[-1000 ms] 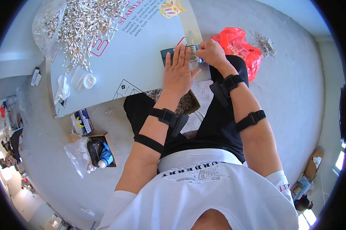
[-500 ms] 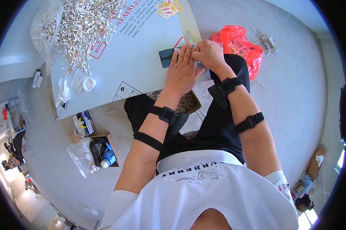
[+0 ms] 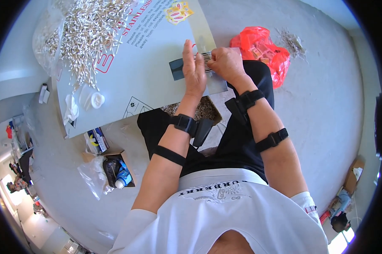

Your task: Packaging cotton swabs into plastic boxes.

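Note:
On the sheet-covered table (image 3: pixel 148 80), near its right edge, lies a flat dark blue-grey piece (image 3: pixel 177 69). Beside it is a row of thin sticks (image 3: pixel 207 62), which look like cotton swabs laid side by side. My left hand (image 3: pixel 195 77) rests on its edge at the left end of the row, fingers stretched out. Curled closed at the row's right end is my right hand (image 3: pixel 227 63); whatever its fingertips grip is hidden. A heap of loose cotton swabs (image 3: pixel 87 42) covers the table's far left, partly in a clear plastic bag (image 3: pixel 47 40).
Right of the table, a red plastic bag (image 3: pixel 280 63) holds pink packets, with scattered sticks (image 3: pixel 293 44) behind it. A box of small sticks (image 3: pixel 208 110) stands between my legs. A white round tub (image 3: pixel 97 100) is at the table's left; a cardboard box (image 3: pixel 129 169) sits on the floor.
My left hand has turned from lying flat over the sticks onto its edge and shifted slightly left, uncovering the row. My right hand stays closed at the right end.

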A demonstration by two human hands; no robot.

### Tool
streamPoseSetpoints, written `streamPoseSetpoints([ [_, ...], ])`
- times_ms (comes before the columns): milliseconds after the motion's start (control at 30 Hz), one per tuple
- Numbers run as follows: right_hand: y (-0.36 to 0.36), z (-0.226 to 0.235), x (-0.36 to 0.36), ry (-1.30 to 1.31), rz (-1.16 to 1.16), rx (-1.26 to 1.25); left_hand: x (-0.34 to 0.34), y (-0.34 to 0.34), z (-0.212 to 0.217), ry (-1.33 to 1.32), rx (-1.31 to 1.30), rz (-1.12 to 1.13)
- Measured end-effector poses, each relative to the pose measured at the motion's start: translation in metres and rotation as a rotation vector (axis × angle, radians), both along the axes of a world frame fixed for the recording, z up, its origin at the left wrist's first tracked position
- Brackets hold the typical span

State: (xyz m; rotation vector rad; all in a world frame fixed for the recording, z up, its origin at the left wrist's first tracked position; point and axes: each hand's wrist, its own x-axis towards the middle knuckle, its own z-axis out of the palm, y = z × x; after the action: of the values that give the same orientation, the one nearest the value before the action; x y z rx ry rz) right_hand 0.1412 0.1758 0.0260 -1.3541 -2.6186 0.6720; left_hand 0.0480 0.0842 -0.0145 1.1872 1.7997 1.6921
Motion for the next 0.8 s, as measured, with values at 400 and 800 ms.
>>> streamPoseSetpoints([
  [400,-0.021,-0.053,0.027,1.17,-1.003,-0.972,0.01,-0.008,-0.001,-0.379,0.192,0.011],
  [800,-0.016,-0.068,0.01,1.418,-0.882,-0.991,0.03,0.007,0.005,-0.249,0.079,0.117],
])
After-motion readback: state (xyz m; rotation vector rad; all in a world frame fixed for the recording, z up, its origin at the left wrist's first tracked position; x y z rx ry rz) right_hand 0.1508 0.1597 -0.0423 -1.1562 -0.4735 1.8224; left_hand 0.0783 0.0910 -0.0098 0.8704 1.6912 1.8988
